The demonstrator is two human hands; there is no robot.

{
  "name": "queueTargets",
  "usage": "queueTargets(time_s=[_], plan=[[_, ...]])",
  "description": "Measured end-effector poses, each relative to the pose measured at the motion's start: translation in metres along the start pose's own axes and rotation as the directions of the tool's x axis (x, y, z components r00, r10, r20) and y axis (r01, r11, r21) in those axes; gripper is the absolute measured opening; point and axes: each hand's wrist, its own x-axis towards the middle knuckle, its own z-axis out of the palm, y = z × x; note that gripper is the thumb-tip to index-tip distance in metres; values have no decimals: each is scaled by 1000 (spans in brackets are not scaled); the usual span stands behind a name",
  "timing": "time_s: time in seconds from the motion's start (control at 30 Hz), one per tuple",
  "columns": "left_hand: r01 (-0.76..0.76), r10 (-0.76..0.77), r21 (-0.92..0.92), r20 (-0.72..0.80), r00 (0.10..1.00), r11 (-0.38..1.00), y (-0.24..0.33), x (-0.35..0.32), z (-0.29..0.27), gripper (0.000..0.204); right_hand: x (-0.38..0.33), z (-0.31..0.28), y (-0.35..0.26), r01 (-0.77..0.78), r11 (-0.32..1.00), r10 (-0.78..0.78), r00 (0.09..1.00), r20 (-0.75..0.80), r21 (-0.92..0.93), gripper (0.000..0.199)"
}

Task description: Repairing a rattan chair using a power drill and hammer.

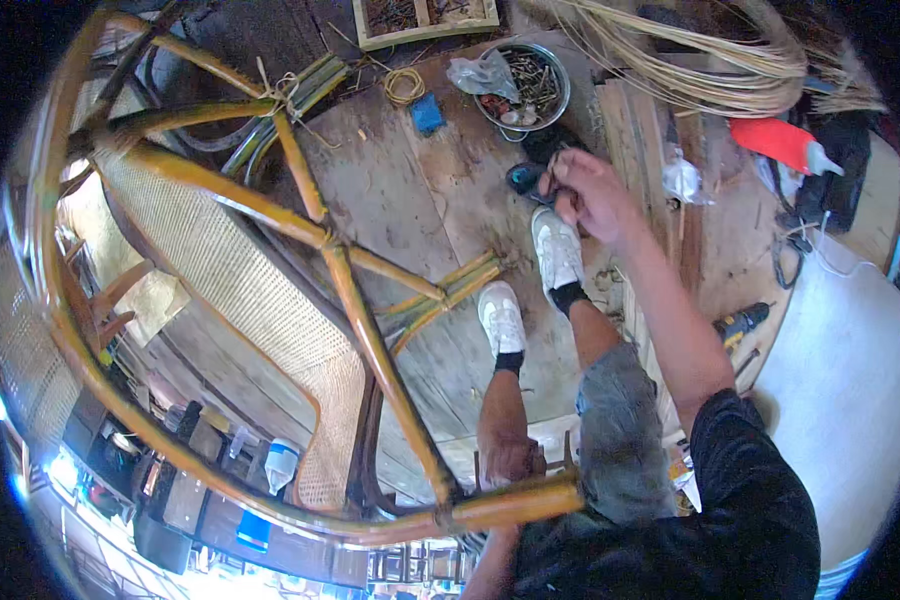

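My right hand is raised above my shoe, thumb and fingers closed in a pinch; whatever small thing they hold is too blurred to make out. Just beyond its fingertips lies a dark teal object. A metal bowl of nails, with a plastic bag inside, stands farther off. My left hand is low, behind the thick end of a yellow-brown pole of the rattan furniture frame; its fingers are mostly hidden. Cord ties bind some of the frame's joints. A woven cane panel lies beyond the poles.
A blue block and a coil of cane lie on the boards. At the right are a red bottle, a power drill and a white sheet. A compartmented wooden box and a cane bundle stand at the back.
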Motion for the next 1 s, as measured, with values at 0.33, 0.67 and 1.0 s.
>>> queueTargets(time_s=[0.33,0.67,1.0], plan=[[-231,239,222,-7,971,947,-2,-39,-23,35,-146,101,-15,-52,973,17,988,153,227,20],[-157,334,-546,240,912,823,65,-120,-109,21,-263,167,-25,227,904,-197,973,119,-362,15],[132,-48,-962,124,991,241,54,-126,-155,17,-330,229,7,566,385,11,787,617,-729,30]])
